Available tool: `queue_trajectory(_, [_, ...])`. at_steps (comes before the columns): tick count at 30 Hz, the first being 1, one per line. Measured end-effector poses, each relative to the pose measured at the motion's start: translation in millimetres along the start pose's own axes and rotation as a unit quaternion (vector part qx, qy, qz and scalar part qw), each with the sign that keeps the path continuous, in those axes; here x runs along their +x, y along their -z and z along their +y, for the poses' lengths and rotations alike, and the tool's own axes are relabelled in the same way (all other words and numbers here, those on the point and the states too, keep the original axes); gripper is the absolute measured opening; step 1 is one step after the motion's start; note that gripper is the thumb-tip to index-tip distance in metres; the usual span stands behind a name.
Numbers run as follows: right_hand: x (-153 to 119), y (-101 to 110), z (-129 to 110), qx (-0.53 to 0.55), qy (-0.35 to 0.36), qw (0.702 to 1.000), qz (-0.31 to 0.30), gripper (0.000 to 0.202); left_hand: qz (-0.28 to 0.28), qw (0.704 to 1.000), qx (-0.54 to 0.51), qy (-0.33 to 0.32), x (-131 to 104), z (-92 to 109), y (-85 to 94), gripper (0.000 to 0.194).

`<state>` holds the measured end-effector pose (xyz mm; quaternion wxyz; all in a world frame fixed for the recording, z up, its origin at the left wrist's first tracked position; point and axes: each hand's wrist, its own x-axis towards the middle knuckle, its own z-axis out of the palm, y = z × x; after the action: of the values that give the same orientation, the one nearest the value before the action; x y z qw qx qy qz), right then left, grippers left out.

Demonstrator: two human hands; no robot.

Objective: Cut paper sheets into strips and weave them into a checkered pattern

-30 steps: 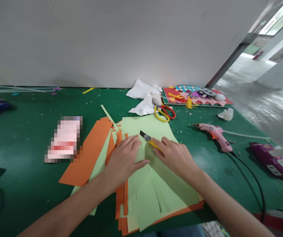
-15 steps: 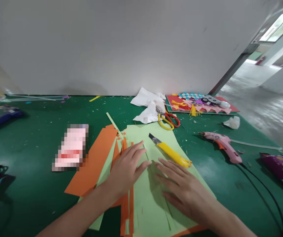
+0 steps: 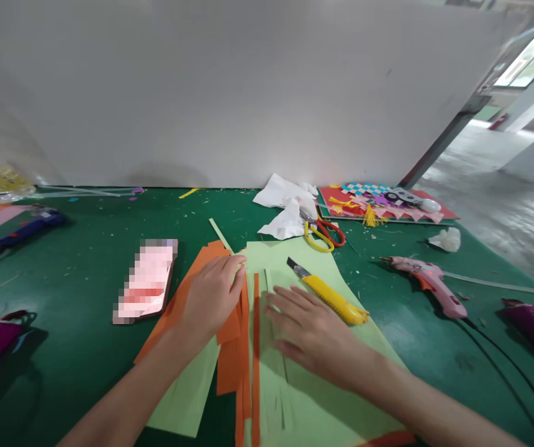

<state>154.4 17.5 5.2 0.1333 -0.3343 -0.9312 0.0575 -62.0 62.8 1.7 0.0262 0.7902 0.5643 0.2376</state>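
My left hand [image 3: 213, 295] rests over the orange paper [image 3: 174, 313] and orange strips, its fingers bent slightly and pointing right. My right hand [image 3: 311, 329] lies spread on light green sheets [image 3: 346, 366], its fingertips by a narrow green strip [image 3: 269, 335]. Between the hands runs an orange strip [image 3: 256, 360]. A yellow utility knife [image 3: 334, 298] with its blade out lies on the green sheet, just beyond my right hand. Neither hand grips anything that shows.
Scissors [image 3: 325, 234] and crumpled white paper [image 3: 285, 205] are beyond the sheets. A phone [image 3: 148, 279] lies left. A pink glue gun [image 3: 429, 282] with a cord is at right, a blue one [image 3: 31, 226] at far left. A grey wall [image 3: 202, 93] stands behind the table.
My left hand has moved left onto the orange paper, away from the green sheet's middle. My right hand has also shifted left. The orange strips between them now lie more exposed, and the view has shifted slightly.
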Motion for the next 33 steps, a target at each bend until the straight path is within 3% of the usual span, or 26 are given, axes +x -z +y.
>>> queue_trajectory(3, [33, 6, 12, 0.004, -0.065, 0.998, 0.011, 0.032, -0.027, 0.999, 0.014, 0.034, -1, -1, -1.4, 0.027])
queue_trajectory(5, [55, 6, 19, -0.001, -0.095, 0.995, -0.021, 0.036, -0.04, 0.998, 0.025, 0.046, -2, -3, -2.9, 0.027])
queue_trajectory(9, [84, -4, 24, 0.016, -0.1, 0.994, -0.045, 0.047, -0.048, 0.997, 0.049, 0.036, -4, -4, -5.1, 0.028])
queue_trajectory(17, [88, -18, 26, 0.053, -0.124, 0.991, -0.025, 0.032, -0.04, 0.998, 0.047, 0.033, -5, -6, -7.5, 0.029])
queue_trajectory(28, [85, -16, 33, 0.096, -0.13, 0.987, -0.004, 0.034, -0.039, 0.997, 0.047, 0.043, -4, -3, -4.2, 0.026])
queue_trajectory(33, [120, 0, 45, 0.107, -0.175, 0.979, -0.01, 0.03, -0.034, 0.995, 0.085, 0.028, -5, 1, -5.7, 0.021])
